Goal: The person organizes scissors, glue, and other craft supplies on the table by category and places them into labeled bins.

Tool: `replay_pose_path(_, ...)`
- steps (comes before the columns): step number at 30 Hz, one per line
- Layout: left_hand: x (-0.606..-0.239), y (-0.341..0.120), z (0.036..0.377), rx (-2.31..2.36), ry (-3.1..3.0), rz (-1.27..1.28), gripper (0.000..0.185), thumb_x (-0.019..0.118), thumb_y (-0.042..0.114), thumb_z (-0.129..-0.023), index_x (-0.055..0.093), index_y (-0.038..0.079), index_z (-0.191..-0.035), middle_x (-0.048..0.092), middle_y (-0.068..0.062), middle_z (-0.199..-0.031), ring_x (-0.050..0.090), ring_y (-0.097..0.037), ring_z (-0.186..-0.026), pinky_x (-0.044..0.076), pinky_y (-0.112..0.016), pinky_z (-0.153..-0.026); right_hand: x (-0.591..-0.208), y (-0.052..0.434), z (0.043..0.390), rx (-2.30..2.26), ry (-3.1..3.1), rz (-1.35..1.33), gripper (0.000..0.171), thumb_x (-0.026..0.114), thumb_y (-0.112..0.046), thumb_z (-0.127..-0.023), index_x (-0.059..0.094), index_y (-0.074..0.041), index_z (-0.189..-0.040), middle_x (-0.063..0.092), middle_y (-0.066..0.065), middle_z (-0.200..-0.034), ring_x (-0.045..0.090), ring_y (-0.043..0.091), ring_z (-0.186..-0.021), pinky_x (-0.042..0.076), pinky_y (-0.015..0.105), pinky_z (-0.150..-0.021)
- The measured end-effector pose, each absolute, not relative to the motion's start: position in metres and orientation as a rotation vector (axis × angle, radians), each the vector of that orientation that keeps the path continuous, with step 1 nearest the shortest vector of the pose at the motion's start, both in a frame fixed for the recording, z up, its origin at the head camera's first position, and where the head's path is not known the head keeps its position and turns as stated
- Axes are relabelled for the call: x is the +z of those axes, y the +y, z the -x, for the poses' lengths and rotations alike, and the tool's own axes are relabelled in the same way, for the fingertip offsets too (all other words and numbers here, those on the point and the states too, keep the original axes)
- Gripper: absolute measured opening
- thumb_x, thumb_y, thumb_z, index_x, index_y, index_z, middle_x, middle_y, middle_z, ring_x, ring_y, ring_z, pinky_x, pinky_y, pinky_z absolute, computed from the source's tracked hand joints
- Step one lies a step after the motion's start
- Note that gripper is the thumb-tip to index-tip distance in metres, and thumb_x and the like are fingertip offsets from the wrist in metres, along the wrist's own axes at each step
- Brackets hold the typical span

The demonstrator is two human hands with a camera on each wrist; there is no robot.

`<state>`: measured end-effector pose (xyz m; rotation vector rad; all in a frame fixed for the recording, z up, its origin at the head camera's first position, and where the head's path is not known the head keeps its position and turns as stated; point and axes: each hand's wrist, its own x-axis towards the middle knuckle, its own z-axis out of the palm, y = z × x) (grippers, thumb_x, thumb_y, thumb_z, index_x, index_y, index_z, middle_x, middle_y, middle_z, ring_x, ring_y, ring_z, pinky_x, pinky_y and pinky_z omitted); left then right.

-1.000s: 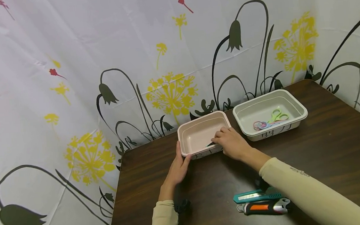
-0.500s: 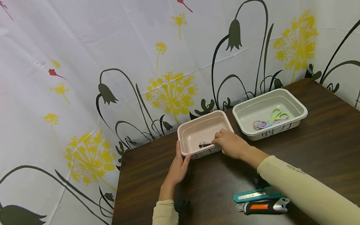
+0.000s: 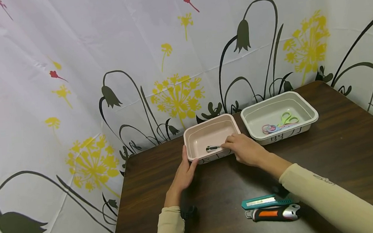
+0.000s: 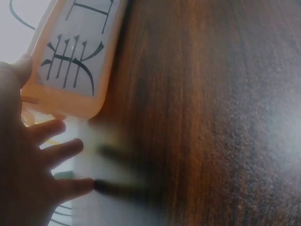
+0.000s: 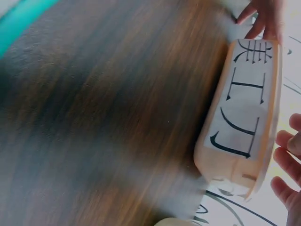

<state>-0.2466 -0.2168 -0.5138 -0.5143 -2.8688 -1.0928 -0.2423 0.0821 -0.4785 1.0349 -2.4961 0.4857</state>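
Observation:
A small silver-and-black utility knife (image 3: 212, 148) lies in the pink bin (image 3: 192, 131), near its front wall. Fingertips of my right hand (image 3: 245, 149) are right at the knife's right end, over the front rim. In the right wrist view, the fingers of the right hand (image 5: 289, 162) are loosely bent beside the bin's rim, with nothing seen between them. My left hand (image 3: 184, 174) steadies the bin's front left corner, its thumb at the front rim and straight fingers along the left end. The left wrist view shows several fingers (image 4: 61, 153) spread below the labelled bin (image 4: 70, 101).
A grey bin (image 3: 314, 116) holding several scissors (image 3: 279, 126) stands to the right. Nearer on the dark wooden table (image 3: 219, 208), a teal utility knife (image 3: 264, 201) lies beside a black-and-orange one (image 3: 272, 214). A flower-print curtain (image 3: 152, 43) hangs behind.
My right hand reached into the pink bin with the small knife; the knife then came into view, and the hand has drawn slightly right. The left hand has stayed at the corner.

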Motion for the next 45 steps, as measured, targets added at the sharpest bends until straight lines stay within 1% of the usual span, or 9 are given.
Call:
replay_pose_path(4, -0.513, -0.216, 0.246, -1.086, -2.881, 0.499, 0.08, 0.047, 0.043, -0.103, -0.003, 0.014, -0.158, 0.023, -0.019, -0.158, 0.037, -0.033, -0.138, 0.031, -0.049, -0.109, -0.473, 0.089, 0.232, 0.523, -2.452, -1.06, 0.038, 0.06, 0.004, -0.085, 0.071, -0.011, -0.119, 0.062, 0.001, -0.1, 0.056, 0.021, -0.094, 0.046, 0.038, -0.085)
replay_pose_path(9, -0.511, -0.215, 0.245, -1.085, -2.883, 0.496, 0.08, 0.048, 0.041, -0.103, -0.002, 0.012, -0.158, 0.024, -0.018, -0.158, 0.037, -0.033, -0.137, 0.031, -0.05, -0.109, -0.47, 0.097, 0.212, 0.629, -2.374, -1.075, 0.036, 0.064, 0.001, -0.087, 0.07, -0.011, -0.119, 0.062, 0.001, -0.103, 0.056, 0.019, -0.093, 0.047, 0.038, -0.084)
replay_pose_path(15, -0.513, -0.215, 0.245, -1.084, -2.896, 0.478, 0.08, 0.047, 0.041, -0.103, -0.004, 0.016, -0.158, 0.024, -0.019, -0.158, 0.037, -0.033, -0.138, 0.03, -0.05, -0.109, -0.487, 0.108, 0.18, 0.697, -2.526, -1.072, 0.036, 0.072, -0.006, -0.085, 0.069, -0.011, -0.121, 0.062, -0.002, -0.102, 0.057, 0.015, -0.091, 0.048, 0.037, -0.079)
replay_pose_path(18, -0.514, -0.215, 0.245, -1.09, -2.906, 0.468, 0.08, 0.047, 0.043, -0.103, -0.005, 0.018, -0.158, 0.024, -0.018, -0.158, 0.036, -0.033, -0.138, 0.03, -0.049, -0.11, -0.497, 0.117, 0.165, 0.688, -2.683, -1.078, 0.034, 0.072, -0.013, -0.087, 0.069, -0.013, -0.121, 0.06, -0.006, -0.098, 0.056, 0.013, -0.09, 0.047, 0.039, -0.077)
replay_pose_path(21, -0.514, -0.215, 0.245, -1.097, -2.908, 0.457, 0.08, 0.047, 0.043, -0.103, -0.003, 0.017, -0.159, 0.025, -0.018, -0.158, 0.037, -0.033, -0.138, 0.031, -0.05, -0.109, -0.503, 0.128, 0.154, 0.708, -2.813, -1.076, 0.032, 0.071, -0.019, -0.089, 0.07, -0.014, -0.12, 0.057, -0.009, -0.094, 0.053, 0.009, -0.084, 0.046, 0.038, -0.072)
replay_pose_path(27, -0.513, -0.215, 0.245, -1.101, -2.904, 0.457, 0.08, 0.047, 0.043, -0.103, -0.003, 0.017, -0.159, 0.024, -0.017, -0.158, 0.037, -0.033, -0.138, 0.031, -0.05, -0.109, -0.51, 0.142, 0.135, 0.807, -2.929, -1.06, 0.032, 0.071, -0.025, -0.089, 0.07, -0.013, -0.119, 0.053, -0.012, -0.09, 0.043, 0.003, -0.072, 0.04, 0.028, -0.062)
replay_pose_path(35, -0.513, -0.216, 0.244, -1.094, -2.902, 0.469, 0.08, 0.048, 0.043, -0.103, -0.002, 0.013, -0.158, 0.026, -0.019, -0.157, 0.037, -0.035, -0.138, 0.031, -0.051, -0.109, -0.514, 0.152, 0.114, 0.803, -2.949, -1.046, 0.032, 0.074, -0.027, -0.087, 0.071, -0.012, -0.116, 0.052, -0.013, -0.093, 0.045, 0.002, -0.076, 0.042, 0.029, -0.063)
replay_pose_path(41, -0.514, -0.217, 0.244, -1.086, -2.914, 0.456, 0.079, 0.046, 0.044, -0.103, -0.005, 0.019, -0.158, 0.025, -0.019, -0.158, 0.036, -0.033, -0.138, 0.03, -0.05, -0.109, -0.515, 0.156, 0.107, 0.766, -2.97, -1.014, 0.032, 0.075, -0.025, -0.086, 0.072, -0.012, -0.114, 0.052, -0.013, -0.095, 0.047, 0.003, -0.08, 0.044, 0.031, -0.066)
replay_pose_path(45, -0.514, -0.217, 0.245, -1.093, -2.896, 0.481, 0.08, 0.046, 0.043, -0.103, -0.005, 0.018, -0.158, 0.024, -0.018, -0.158, 0.036, -0.033, -0.138, 0.031, -0.051, -0.109, -0.515, 0.158, 0.104, 0.734, -2.942, -0.998, 0.029, 0.075, -0.025, -0.085, 0.073, -0.013, -0.111, 0.052, -0.013, -0.094, 0.048, 0.003, -0.081, 0.045, 0.032, -0.066)
